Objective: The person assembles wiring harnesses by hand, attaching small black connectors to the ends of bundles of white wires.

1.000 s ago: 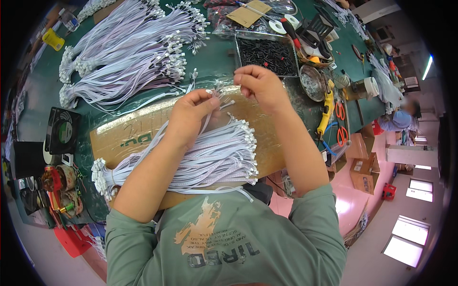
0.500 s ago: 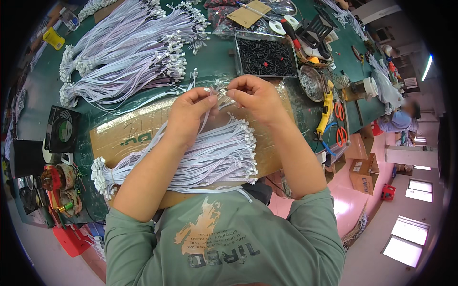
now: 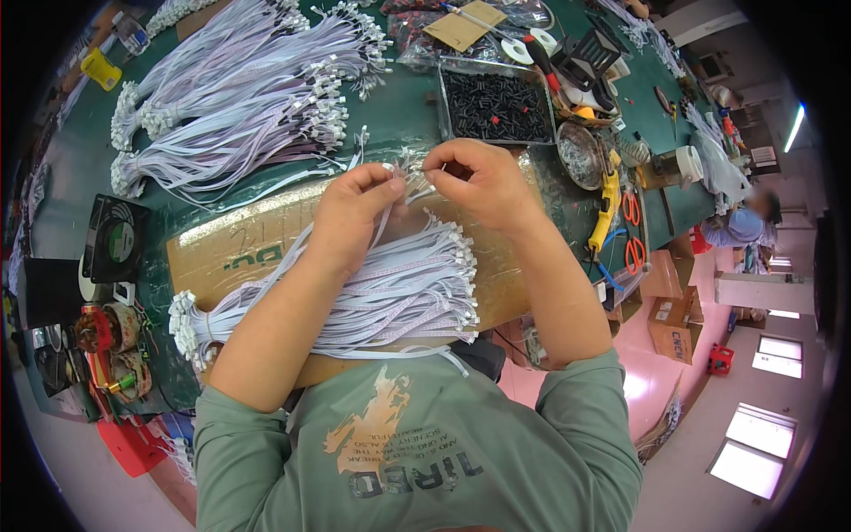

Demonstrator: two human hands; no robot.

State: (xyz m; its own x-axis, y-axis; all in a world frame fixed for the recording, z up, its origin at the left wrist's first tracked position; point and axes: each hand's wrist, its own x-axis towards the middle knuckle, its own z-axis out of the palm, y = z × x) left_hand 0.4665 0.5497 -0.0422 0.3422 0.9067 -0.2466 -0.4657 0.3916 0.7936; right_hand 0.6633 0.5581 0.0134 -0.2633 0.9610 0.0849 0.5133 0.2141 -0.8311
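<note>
My left hand is closed in a pinch on the end of a white flat cable; a small white connector shows at its fingertips. Just to the right, my right hand is pinched too, its fingertips close to the connector; what lies between them is too small to make out. Small transparent pieces and thin wire ends show between and beyond the hands. Below the hands, a tied bundle of white flat cables lies across a cardboard sheet, its connector ends to the right.
More cable bundles lie at the far left. A bin of small black parts stands beyond my right hand. A metal bowl, a yellow-handled tool and red-handled scissors are at the right; a black fan stands left.
My right hand has shifted very slightly to the right, and its fingertips have tilted a little. My left hand stays in place with the cable.
</note>
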